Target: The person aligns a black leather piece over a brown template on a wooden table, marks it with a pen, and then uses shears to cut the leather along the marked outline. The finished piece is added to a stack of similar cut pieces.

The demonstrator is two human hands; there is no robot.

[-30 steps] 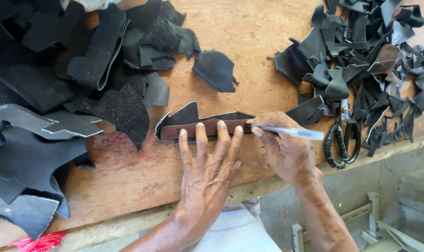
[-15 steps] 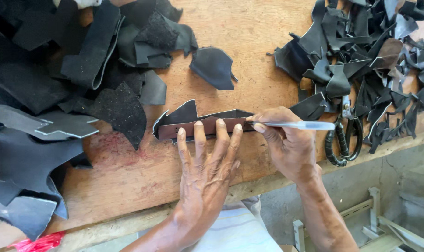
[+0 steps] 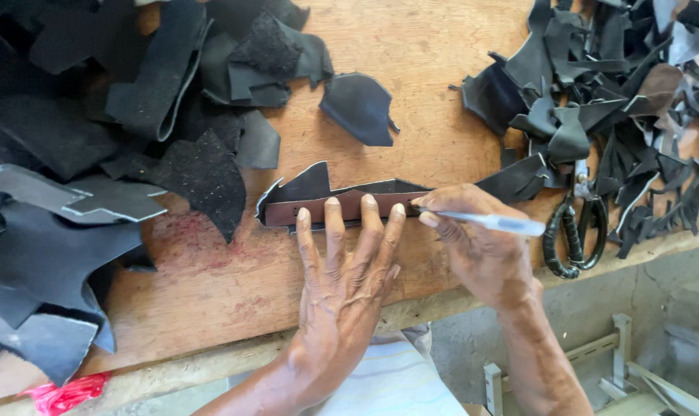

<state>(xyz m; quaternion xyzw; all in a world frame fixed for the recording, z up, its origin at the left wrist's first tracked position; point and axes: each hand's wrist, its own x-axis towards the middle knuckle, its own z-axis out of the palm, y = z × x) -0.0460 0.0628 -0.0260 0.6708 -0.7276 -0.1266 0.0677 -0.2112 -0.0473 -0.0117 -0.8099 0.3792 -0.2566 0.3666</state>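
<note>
My left hand [image 3: 342, 285] lies flat, fingers spread, pinning one stiff brown strip [image 3: 342, 208] onto a jagged black leather scrap [image 3: 311, 183]. My right hand [image 3: 480, 246] pinches one silver pen [image 3: 496, 223].

A leather workshop: wooden bench [image 3: 411, 46], black offcuts [image 3: 619, 100], shears [image 3: 576, 231].

Template strip [image 3: 342, 206] lies on leather piece [image 3: 311, 185], scissors [image 3: 574, 231] right.

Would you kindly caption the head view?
Left hand pins a brown strip on leather; right hand traces with a pen.
</note>
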